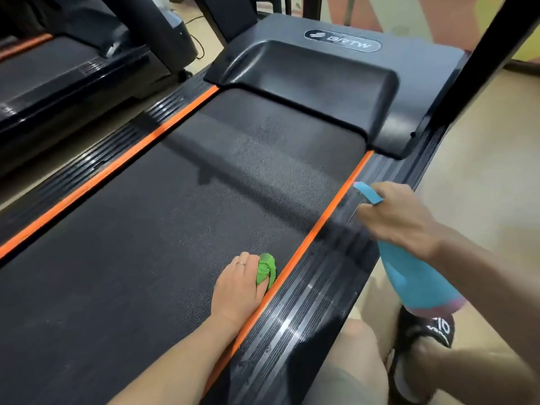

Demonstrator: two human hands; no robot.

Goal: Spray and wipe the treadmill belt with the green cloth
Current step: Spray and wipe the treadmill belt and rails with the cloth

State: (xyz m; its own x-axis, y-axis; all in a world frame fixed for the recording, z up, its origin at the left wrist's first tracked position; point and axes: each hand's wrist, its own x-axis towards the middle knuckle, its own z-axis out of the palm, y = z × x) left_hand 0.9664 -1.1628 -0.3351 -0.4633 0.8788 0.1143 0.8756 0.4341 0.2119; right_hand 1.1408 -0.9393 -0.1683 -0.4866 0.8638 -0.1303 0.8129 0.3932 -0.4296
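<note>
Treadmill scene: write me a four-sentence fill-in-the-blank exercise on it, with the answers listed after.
1. The left hand presses a ____ cloth onto the treadmill belt.
2. The right hand holds a blue ____ bottle.
3. The cloth lies close to the ____ stripe along the belt's right edge.
4. A ring sits on a finger of the ____ hand.

Answers: green; spray; orange; left

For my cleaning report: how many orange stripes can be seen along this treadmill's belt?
2. One orange stripe runs along the belt's far side; the other runs along the near side, beside the green cloth.
</note>
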